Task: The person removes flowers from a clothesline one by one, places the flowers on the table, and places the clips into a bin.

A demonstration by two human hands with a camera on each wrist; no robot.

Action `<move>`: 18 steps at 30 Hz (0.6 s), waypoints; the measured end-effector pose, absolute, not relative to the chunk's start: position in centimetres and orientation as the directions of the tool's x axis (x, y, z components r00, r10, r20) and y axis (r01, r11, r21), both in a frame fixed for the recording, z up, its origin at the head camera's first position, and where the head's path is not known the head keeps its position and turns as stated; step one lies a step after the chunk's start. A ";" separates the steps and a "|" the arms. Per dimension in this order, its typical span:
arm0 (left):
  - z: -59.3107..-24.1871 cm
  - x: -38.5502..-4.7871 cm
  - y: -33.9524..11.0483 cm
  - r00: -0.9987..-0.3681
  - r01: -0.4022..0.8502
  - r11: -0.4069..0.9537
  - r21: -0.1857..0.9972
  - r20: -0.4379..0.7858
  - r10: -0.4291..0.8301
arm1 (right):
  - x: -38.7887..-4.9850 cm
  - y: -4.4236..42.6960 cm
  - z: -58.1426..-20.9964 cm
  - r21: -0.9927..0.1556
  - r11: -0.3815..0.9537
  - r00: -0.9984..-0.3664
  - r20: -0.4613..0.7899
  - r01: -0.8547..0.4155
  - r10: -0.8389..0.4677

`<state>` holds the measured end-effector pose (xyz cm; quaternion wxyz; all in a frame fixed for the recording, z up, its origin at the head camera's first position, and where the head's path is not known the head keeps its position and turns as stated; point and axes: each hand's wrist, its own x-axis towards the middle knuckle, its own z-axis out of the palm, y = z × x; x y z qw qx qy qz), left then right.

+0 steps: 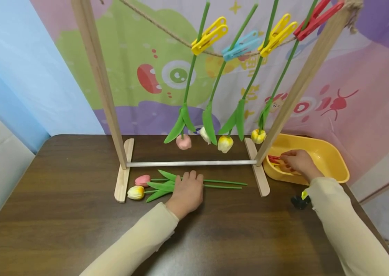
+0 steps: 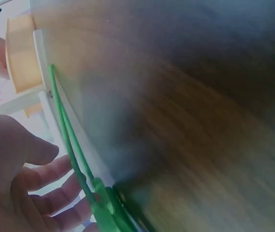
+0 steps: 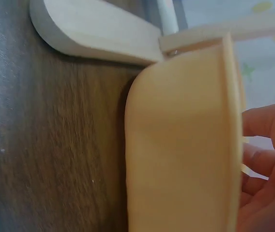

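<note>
Two artificial tulips lie on the table, a pink one (image 1: 142,180) and a yellow-white one (image 1: 135,193). My left hand (image 1: 186,191) rests over their green stems (image 1: 223,181); in the left wrist view the fingers of this hand (image 2: 26,179) are loosely bent beside the stems (image 2: 69,133). My right hand (image 1: 299,163) reaches into the yellow basin (image 1: 329,157), fingers at a red clip (image 1: 273,158) and an orange one. In the right wrist view, the basin's wall (image 3: 181,140) hides the fingertips of the right hand (image 3: 270,164), so whether they pinch a clip cannot be told.
A wooden frame (image 1: 101,80) with a white crossbar (image 1: 191,163) stands behind the tulips. From its rope hang several tulips head down, held by yellow (image 1: 209,36), blue (image 1: 242,46) and red (image 1: 317,21) clips. A small black object (image 1: 299,202) lies near the right sleeve.
</note>
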<state>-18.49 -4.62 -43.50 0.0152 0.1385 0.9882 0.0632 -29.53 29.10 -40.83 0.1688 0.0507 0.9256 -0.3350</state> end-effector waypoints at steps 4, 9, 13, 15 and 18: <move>-43.4 -18.3 -5.2 -0.964 0.266 0.952 0.149 0.033 0.264 | -28.4 28.3 -40.0 -0.635 0.753 -0.956 -0.291 0.171 -0.028; -43.1 -17.9 -6.1 -0.962 0.267 0.950 0.164 0.094 0.255 | -26.8 26.9 -38.7 -0.658 0.743 -0.973 -0.228 0.126 -0.037; -43.0 -17.4 -6.7 -0.960 0.267 0.952 0.152 0.127 0.249 | -25.5 25.8 -37.7 -0.656 0.750 -0.987 -0.159 0.083 -0.031; -42.9 -17.2 -7.0 -0.961 0.261 0.954 0.149 0.133 0.242 | -24.9 25.2 -37.3 -0.660 0.749 -0.991 -0.128 0.062 -0.031; -42.6 -16.8 -7.5 -0.964 0.249 0.954 0.167 0.140 0.227 | -24.1 24.3 -37.0 -0.662 0.749 -0.995 -0.091 0.033 -0.037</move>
